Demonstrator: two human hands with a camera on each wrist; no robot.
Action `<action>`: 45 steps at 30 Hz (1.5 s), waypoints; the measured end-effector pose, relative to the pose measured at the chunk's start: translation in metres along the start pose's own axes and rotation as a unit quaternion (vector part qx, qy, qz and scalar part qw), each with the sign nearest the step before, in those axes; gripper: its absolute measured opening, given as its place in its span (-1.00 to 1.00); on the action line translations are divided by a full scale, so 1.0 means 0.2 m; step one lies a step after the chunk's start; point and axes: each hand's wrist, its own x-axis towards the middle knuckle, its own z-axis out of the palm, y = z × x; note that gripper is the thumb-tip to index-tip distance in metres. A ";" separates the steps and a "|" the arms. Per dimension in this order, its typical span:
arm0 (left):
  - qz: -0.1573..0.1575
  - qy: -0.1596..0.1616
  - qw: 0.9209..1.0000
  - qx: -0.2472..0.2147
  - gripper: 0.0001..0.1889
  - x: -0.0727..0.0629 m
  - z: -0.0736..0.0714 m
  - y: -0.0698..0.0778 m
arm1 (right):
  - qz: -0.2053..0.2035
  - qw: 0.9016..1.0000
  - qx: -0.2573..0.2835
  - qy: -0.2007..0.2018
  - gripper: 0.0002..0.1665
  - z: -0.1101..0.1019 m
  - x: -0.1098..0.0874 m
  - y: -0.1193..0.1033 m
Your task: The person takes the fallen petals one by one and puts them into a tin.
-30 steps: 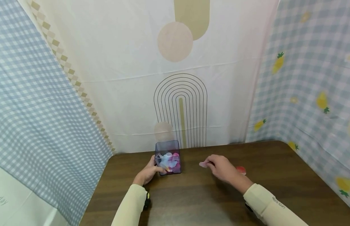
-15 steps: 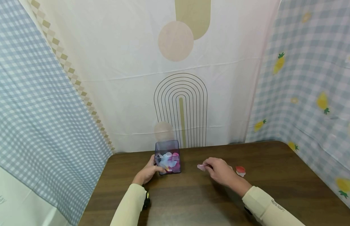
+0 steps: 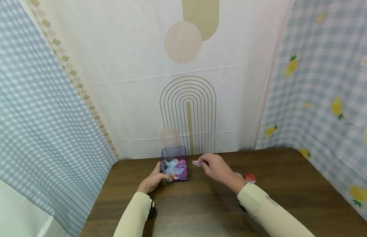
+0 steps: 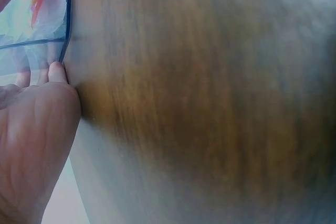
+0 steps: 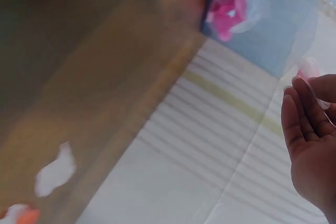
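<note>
A clear, bluish plastic box [image 3: 173, 152] stands near the back of the table, with white, pink and magenta petals [image 3: 177, 168] inside. My left hand [image 3: 154, 180] grips its left side, the thumb lying across the front; the left wrist view shows fingers through the clear wall. Just right of the box, raised above the tabletop, my right hand [image 3: 216, 168] pinches a pale pink petal [image 3: 196, 163] between thumb and fingertips. Behind the right wrist lie a red-and-white petal [image 3: 250, 178] and a white petal [image 5: 55, 174], the latter mostly hidden in the head view.
The dark wooden table [image 3: 189, 210] meets a white patterned cloth [image 3: 136, 108] at its back edge, close behind the box. Checked cloths hang at the left [image 3: 53, 108] and right [image 3: 314, 98].
My right hand has moved left and slightly up with the pale pink petal, closer to the box. The left hand and box stay in place.
</note>
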 end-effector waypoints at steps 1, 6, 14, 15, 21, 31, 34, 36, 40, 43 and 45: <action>0.000 0.000 1.000 0.000 0.03 0.00 -0.01 0.00 | -0.002 1.000 0.004 0.003 -0.93 0.01 0.03 -0.02; -0.001 0.002 1.000 -0.004 0.04 -0.01 -0.02 0.00 | -0.023 1.000 0.012 0.013 -0.92 0.09 0.16 -0.11; 0.009 0.002 1.000 -0.002 0.03 -0.02 0.00 0.00 | -0.007 1.000 0.021 0.012 -0.91 0.14 0.26 -0.18; 0.009 0.003 1.000 -0.002 0.03 -0.02 0.00 0.01 | -0.003 1.000 0.023 0.010 -0.91 0.13 0.27 -0.18; 0.007 0.003 1.000 -0.006 0.03 0.00 0.01 -0.01 | 0.008 1.000 0.023 0.004 -0.91 0.13 0.27 -0.18; 0.003 -0.002 1.000 -0.007 0.04 -0.01 0.00 0.01 | -0.003 1.000 0.004 -0.003 -0.87 0.20 0.35 -0.19; 0.002 -0.002 1.000 -0.006 0.05 -0.01 0.00 0.01 | 0.000 1.000 -0.001 -0.008 -0.85 0.22 0.37 -0.21; 0.000 -0.002 1.000 -0.005 0.05 -0.01 0.00 0.00 | -0.007 1.000 -0.010 -0.012 -0.84 0.24 0.38 -0.22; 0.001 -0.001 1.000 0.000 0.05 -0.01 0.00 0.01 | -0.020 0.999 -0.033 -0.028 -0.83 0.25 0.42 -0.26; 0.001 0.002 1.000 0.001 0.05 -0.01 0.00 0.01 | -0.018 0.997 -0.044 -0.053 -0.82 0.27 0.45 -0.28; 0.000 0.003 1.000 -0.001 0.05 -0.01 0.00 0.01 | -0.009 0.996 -0.048 -0.074 -0.82 0.28 0.48 -0.28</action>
